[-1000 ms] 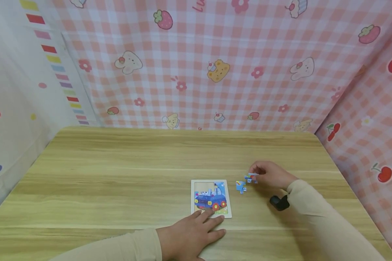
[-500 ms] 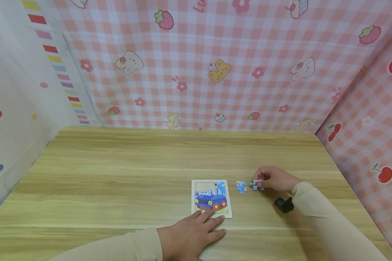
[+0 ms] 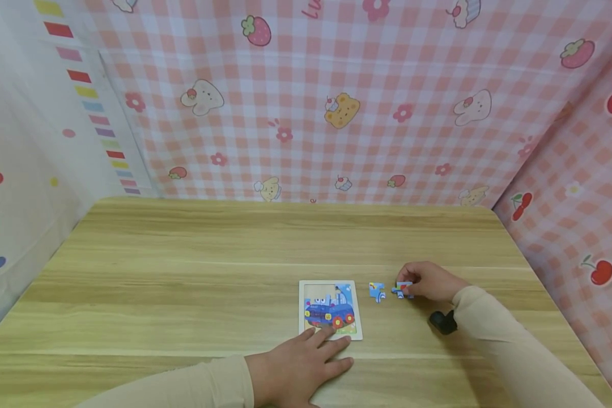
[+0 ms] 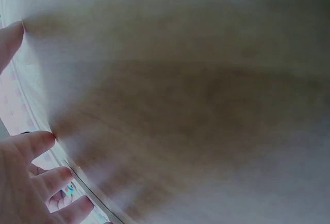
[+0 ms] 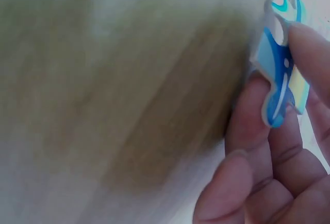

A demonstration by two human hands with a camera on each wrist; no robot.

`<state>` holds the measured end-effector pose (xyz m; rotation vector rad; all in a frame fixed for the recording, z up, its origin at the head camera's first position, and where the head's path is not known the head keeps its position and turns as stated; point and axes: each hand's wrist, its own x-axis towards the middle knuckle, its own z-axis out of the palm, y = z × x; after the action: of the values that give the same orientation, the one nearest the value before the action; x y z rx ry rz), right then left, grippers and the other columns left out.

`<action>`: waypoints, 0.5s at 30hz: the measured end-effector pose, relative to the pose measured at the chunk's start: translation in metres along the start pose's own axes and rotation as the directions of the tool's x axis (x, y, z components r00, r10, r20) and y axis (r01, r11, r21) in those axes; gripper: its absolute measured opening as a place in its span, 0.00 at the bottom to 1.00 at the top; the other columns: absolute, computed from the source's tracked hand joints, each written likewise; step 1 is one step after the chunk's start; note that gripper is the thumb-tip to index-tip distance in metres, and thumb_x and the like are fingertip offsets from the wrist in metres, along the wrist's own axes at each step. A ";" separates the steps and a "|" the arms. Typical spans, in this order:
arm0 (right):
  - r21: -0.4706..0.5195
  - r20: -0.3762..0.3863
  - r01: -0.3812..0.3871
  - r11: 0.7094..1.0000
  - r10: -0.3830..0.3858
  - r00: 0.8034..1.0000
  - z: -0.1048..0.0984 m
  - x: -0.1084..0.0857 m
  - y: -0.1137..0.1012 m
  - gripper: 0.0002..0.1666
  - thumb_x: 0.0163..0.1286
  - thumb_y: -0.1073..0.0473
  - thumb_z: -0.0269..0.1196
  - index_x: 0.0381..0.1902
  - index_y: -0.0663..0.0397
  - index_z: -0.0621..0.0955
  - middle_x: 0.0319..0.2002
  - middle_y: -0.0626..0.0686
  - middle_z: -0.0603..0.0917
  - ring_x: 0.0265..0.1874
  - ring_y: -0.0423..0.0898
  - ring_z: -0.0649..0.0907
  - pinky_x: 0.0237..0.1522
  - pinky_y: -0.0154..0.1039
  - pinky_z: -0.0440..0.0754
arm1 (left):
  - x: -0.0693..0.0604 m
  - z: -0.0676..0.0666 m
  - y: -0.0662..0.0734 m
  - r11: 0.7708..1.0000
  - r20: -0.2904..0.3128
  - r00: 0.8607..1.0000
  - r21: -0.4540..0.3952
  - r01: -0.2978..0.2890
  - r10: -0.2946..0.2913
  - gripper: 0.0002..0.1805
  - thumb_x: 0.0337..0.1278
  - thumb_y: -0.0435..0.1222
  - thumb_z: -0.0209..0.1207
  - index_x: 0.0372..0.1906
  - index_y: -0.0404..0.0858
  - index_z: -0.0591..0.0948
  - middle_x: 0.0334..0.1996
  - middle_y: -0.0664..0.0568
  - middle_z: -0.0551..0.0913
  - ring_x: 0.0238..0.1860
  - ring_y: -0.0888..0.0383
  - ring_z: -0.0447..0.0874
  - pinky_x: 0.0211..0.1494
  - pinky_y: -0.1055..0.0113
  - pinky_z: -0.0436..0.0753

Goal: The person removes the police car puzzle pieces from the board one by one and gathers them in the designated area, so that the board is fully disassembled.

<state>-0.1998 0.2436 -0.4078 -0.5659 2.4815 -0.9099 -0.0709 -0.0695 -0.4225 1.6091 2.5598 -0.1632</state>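
A white-framed jigsaw puzzle [image 3: 330, 310] with a blue truck picture lies on the table, its upper left part showing bare backing. My left hand [image 3: 306, 365] rests with spread fingers on the puzzle's lower edge; the left wrist view shows these fingers [image 4: 38, 144] against the tabletop. Right of the puzzle, my right hand [image 3: 428, 280] pinches a puzzle piece [image 3: 402, 288] between thumb and fingers. Up close in the right wrist view, this puzzle piece [image 5: 281, 72] appears blue, white and yellow. One loose puzzle piece [image 3: 377, 291] lies between the puzzle and my right hand.
The wooden table [image 3: 183, 255] reaches back to a pink checked cloth [image 3: 306, 113]. A white dotted cloth [image 3: 25, 170] hangs at the left and a cherry-patterned cloth [image 3: 586, 226] at the right. A small black object [image 3: 442, 322] sits by my right wrist.
My right hand has moved slightly right and nearer me with its puzzle piece, away from the loose piece, then nearly stopped. The left hand stays in place on the puzzle.
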 end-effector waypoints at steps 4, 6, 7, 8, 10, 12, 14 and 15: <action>-0.034 -0.025 -0.020 0.999 0.019 1.000 0.002 0.000 -0.003 0.05 0.61 0.67 0.66 0.34 0.60 0.80 0.30 0.47 0.79 0.29 0.43 0.73 0.33 0.36 0.71 | 0.000 -0.001 0.000 1.000 0.000 1.000 -0.015 -0.001 0.001 0.44 0.56 0.71 0.44 0.72 0.52 0.63 0.73 0.51 0.59 0.72 0.45 0.56 0.67 0.51 0.66; -0.043 -0.034 -0.033 0.999 0.031 0.999 0.003 -0.001 -0.005 0.05 0.60 0.67 0.66 0.34 0.60 0.80 0.29 0.47 0.79 0.29 0.43 0.73 0.33 0.37 0.71 | 0.000 -0.001 0.000 1.000 0.004 1.000 -0.022 0.000 0.000 0.44 0.56 0.71 0.44 0.72 0.52 0.63 0.73 0.52 0.59 0.72 0.46 0.56 0.67 0.51 0.66; -0.048 -0.038 -0.039 0.998 0.037 0.999 0.003 -0.001 -0.006 0.05 0.60 0.67 0.66 0.34 0.61 0.80 0.29 0.48 0.79 0.29 0.43 0.73 0.33 0.37 0.71 | 0.000 -0.001 0.000 1.000 0.006 1.000 -0.024 0.001 0.000 0.44 0.56 0.71 0.44 0.72 0.52 0.63 0.73 0.52 0.58 0.72 0.46 0.56 0.67 0.51 0.66; -0.052 -0.039 -0.046 0.998 0.044 0.998 0.003 -0.001 -0.007 0.05 0.60 0.67 0.67 0.33 0.61 0.80 0.29 0.48 0.79 0.29 0.43 0.73 0.33 0.37 0.72 | 0.000 -0.001 0.000 1.000 0.009 1.000 -0.029 0.001 -0.001 0.43 0.56 0.71 0.44 0.73 0.52 0.63 0.73 0.52 0.58 0.72 0.46 0.56 0.67 0.51 0.66; -0.060 -0.042 -0.056 0.997 0.054 0.998 0.002 -0.002 -0.009 0.05 0.60 0.67 0.67 0.33 0.61 0.80 0.29 0.48 0.79 0.29 0.43 0.73 0.33 0.38 0.72 | 0.000 -0.001 0.000 0.999 0.015 1.000 -0.037 0.003 -0.003 0.43 0.56 0.71 0.44 0.73 0.52 0.63 0.73 0.52 0.58 0.73 0.46 0.55 0.67 0.51 0.66; -0.069 -0.045 -0.062 0.996 0.059 0.997 0.002 -0.003 -0.010 0.05 0.60 0.66 0.67 0.33 0.61 0.80 0.29 0.48 0.80 0.29 0.43 0.74 0.33 0.38 0.72 | 0.000 -0.002 0.000 0.999 0.019 1.000 -0.041 0.004 -0.003 0.43 0.56 0.70 0.44 0.73 0.53 0.63 0.73 0.52 0.58 0.73 0.46 0.55 0.67 0.51 0.66; -0.076 -0.049 -0.062 0.995 0.058 0.997 0.002 -0.003 -0.010 0.06 0.60 0.66 0.67 0.33 0.61 0.80 0.29 0.48 0.80 0.29 0.43 0.74 0.33 0.38 0.72 | 0.000 -0.002 0.000 0.999 0.023 1.000 -0.043 0.005 -0.004 0.43 0.56 0.70 0.44 0.73 0.53 0.63 0.73 0.52 0.58 0.73 0.46 0.55 0.67 0.51 0.66; -0.077 -0.052 -0.060 0.995 0.056 0.997 0.003 -0.003 -0.010 0.06 0.60 0.65 0.67 0.33 0.60 0.80 0.29 0.48 0.80 0.29 0.43 0.74 0.33 0.38 0.72 | 0.000 -0.002 0.000 0.999 0.024 1.000 -0.042 0.005 -0.004 0.43 0.56 0.70 0.44 0.73 0.53 0.63 0.73 0.52 0.58 0.73 0.46 0.55 0.67 0.51 0.66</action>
<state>-0.1940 0.2366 -0.4021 -0.4993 2.5734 -0.8169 -0.0709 -0.0693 -0.4207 1.5771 2.5323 -0.1271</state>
